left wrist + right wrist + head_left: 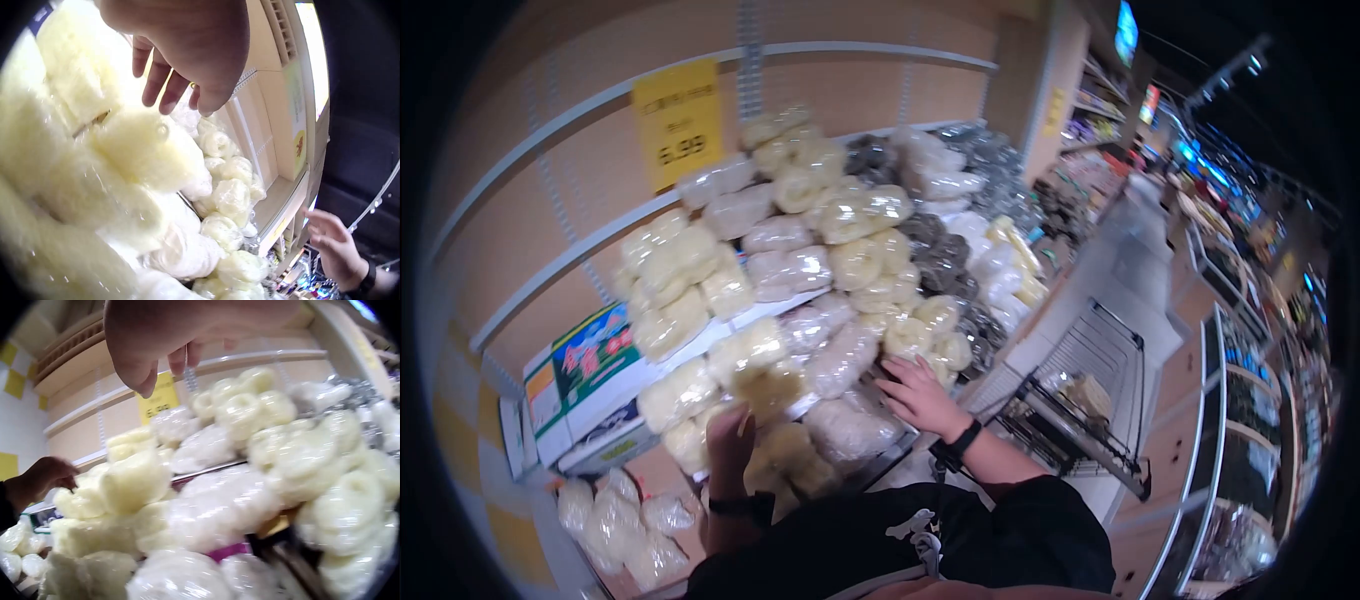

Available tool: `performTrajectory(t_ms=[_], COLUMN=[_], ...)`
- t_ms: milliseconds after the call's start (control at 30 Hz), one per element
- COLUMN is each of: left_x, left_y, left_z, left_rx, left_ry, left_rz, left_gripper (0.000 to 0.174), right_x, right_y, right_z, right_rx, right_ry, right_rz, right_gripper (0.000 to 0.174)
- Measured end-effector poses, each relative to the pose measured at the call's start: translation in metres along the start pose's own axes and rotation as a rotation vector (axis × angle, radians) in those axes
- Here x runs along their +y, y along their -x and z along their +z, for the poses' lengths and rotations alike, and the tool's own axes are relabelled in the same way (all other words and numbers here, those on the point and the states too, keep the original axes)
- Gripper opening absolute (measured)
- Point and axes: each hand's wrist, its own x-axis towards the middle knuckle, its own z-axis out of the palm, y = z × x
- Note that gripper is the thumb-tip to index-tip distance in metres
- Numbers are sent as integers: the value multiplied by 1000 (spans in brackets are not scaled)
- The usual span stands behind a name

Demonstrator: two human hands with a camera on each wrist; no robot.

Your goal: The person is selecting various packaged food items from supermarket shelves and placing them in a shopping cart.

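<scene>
Clear plastic packs of pale yellow blocks point(675, 262) are heaped on a shop display, beside whitish packs point(850, 430) and packs of pale yellow coils point(860, 262) that look like dried noodles. My left hand point(730, 440) hovers low over the yellow packs at the front, its fingers loosely bent and nothing in them, as the left wrist view shows. Further right, my right hand point(922, 398) is spread near the coil packs and the whitish ones. In the right wrist view its fingers point(178, 359) hang relaxed above the heap, holding nothing.
A yellow price sign point(680, 125) hangs on the shelf back. A printed carton point(595, 370) stands at the left, with more bagged packs point(620, 530) below it. Grey packs point(990, 170) lie at the far end. A shopping cart point(1090, 380) stands in the aisle on my right.
</scene>
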Motion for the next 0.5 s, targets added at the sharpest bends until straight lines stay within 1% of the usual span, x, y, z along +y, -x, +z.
performTrajectory(t_ms=[33, 100, 133, 200, 233, 300, 333, 367, 400, 433, 467, 500], left_x=[-1, 6, 16, 39, 43, 85, 107, 127, 147, 168, 187, 205], left_y=[8, 16, 14, 11, 7, -8, -16, -21, -27, -33, -37, -31], left_z=[12, 39, 50, 72, 88, 109, 121, 142, 159, 176, 192, 204], left_rx=[-55, -184, -234, -306, -351, -420, -449, -313, -333, -428, -519, -531], left_ry=[94, 26, 52, 101, 111, 165, 197, 367, 387, 308, 227, 244], left_rz=[-60, -140, -90, -16, 30, 96, 129, 287, 310, 328, 343, 349], left_gripper=[13, 12, 12, 15, 21, 23, 24, 27, 27, 28, 28, 28], right_x=[13, 33, 31, 30, 23, 12, 7, 2, -2, -3, -2, 0], right_y=[34, 108, 139, 207, 235, 284, 303, 321, 337, 352, 366, 383], right_z=[-18, -55, -77, -108, -122, -147, -155, -160, -165, -168, -172, -184], right_rx=[24, 118, 152, 218, 224, 250, 257, 263, 269, 273, 293, 288], right_ry=[26, 72, 149, 212, 236, 327, 348, 361, 374, 373, 349, 364], right_rz=[76, 282, 375, 554, 608, 733, 769, 831, 890, 918, 905, 920], right_gripper=[35, 25, 21, 20, 20, 16, 16, 15, 13, 12, 14, 14])
